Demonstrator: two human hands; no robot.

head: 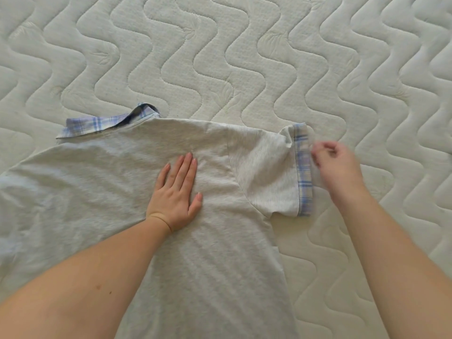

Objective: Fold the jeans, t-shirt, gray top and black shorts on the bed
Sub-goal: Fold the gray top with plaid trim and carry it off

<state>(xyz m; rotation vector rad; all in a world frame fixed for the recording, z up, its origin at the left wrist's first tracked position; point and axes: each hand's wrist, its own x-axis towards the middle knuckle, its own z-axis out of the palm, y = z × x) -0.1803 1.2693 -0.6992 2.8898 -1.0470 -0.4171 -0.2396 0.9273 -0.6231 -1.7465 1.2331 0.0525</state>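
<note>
Two bare hands are in view over the light gray, soft jersey top with blue plaid trim (102,192), which lies spread flat on the white quilted mattress with wavy stitching (220,57).

Left hand (176,194): palm down, fingers straight and held together, thumb splayed to the side. It presses flat on the middle of the gray top, below the shoulder line. Nothing is gripped; the hand is released and flat. Forearm enters from the lower left corner of the view and crosses the lower body of the top.

Right hand (335,165): blurred. Fingers curled inward, fingertips just beside the plaid sleeve cuff (303,172), at its outer edge. Whether the fingers actually pinch the cuff or only hover against it, I cannot tell. Forearm enters from the lower right corner, lying over bare mattress.

Gray top: short sleeve extends toward the right edge of the mattress, cuff running near-vertical. Plaid collar (107,123) sits at the far left edge of the garment, partly turned up, dark inside showing. Fabric shows light wrinkles around the left hand. The body of the top runs off the near edge of the view.
</note>
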